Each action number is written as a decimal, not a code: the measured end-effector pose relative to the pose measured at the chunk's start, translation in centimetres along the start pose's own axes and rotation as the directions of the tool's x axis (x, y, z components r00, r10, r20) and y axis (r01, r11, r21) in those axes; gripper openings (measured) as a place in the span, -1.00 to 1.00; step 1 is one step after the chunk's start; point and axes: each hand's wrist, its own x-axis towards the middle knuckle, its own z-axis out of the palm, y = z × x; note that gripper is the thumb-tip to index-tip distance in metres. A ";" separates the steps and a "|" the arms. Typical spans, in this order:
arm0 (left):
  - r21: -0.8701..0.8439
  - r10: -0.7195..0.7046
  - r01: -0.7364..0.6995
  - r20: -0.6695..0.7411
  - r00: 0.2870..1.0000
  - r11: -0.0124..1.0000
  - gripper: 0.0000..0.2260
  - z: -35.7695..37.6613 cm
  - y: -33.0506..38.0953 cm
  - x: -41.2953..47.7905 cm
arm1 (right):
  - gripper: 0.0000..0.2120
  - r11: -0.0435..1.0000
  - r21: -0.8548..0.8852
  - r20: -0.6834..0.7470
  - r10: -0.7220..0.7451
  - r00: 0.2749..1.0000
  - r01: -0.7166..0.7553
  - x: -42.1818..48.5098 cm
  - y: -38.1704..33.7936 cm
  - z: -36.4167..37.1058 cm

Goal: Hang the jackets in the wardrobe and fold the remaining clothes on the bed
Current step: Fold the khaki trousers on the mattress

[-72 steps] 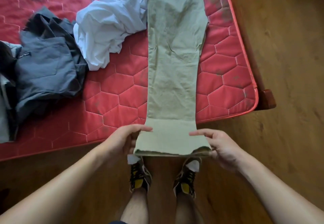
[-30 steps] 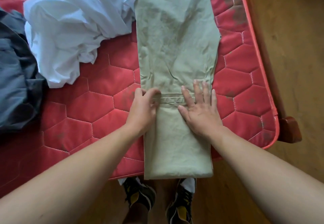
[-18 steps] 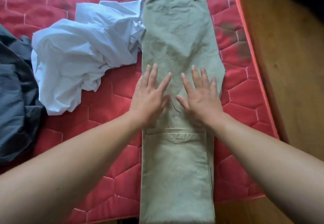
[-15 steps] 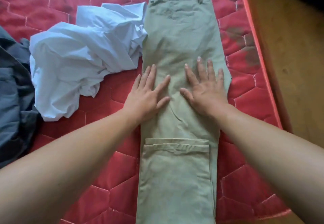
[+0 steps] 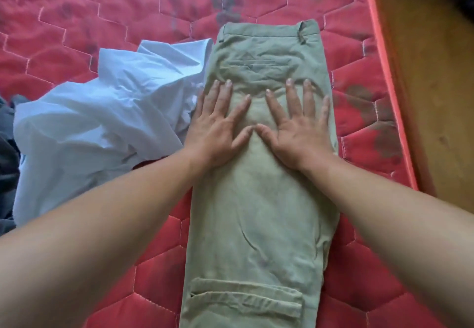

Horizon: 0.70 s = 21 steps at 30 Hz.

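Khaki trousers (image 5: 259, 214) lie lengthwise on the red quilted mattress (image 5: 102, 19), waistband at the far end, the leg hems folded back up near the bottom of the view. My left hand (image 5: 218, 125) and my right hand (image 5: 297, 127) press flat on the seat of the trousers, side by side, fingers spread and straight, thumbs almost touching. A crumpled white shirt (image 5: 102, 122) lies just left of the trousers, against my left hand.
A dark grey garment (image 5: 6, 161) shows at the left edge. The mattress's right edge (image 5: 384, 71) runs along a wooden floor (image 5: 436, 96). Dark stains mark the mattress near the trousers.
I folded the leg hems up onto the trousers, then slid both flat hands up the fabric toward the waistband. The view has moved forward over the bed.
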 end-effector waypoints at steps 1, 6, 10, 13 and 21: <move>-0.029 0.014 -0.015 -0.018 1.000 0.999 -0.38 0.2 -0.3 0.0 | -0.24 1.000 -0.008 -0.037 0.002 0.999 -0.002 -0.1 0.1 0.5; -0.201 0.048 -0.057 -0.048 0.998 0.978 -0.39 0.0 -1.6 0.0 | -0.25 1.000 0.004 -0.072 0.006 0.997 -0.005 -0.1 0.1 0.7; -0.193 0.049 -0.057 -0.048 0.998 0.980 -0.38 -0.1 -1.5 -0.2 | -0.25 1.000 -0.007 -0.069 0.002 0.998 -0.003 -0.2 0.0 0.7; -0.295 0.062 -0.082 -0.078 0.995 0.952 -0.38 -0.2 -2.0 -0.2 | -0.25 1.000 -0.015 -0.065 0.008 0.998 -0.009 -0.1 0.1 0.7; -0.279 0.066 -0.061 0.009 0.998 0.958 -0.37 -1.6 -3.8 -0.7 | -0.24 0.999 -0.029 -0.018 0.017 1.000 -0.017 0.1 0.0 0.5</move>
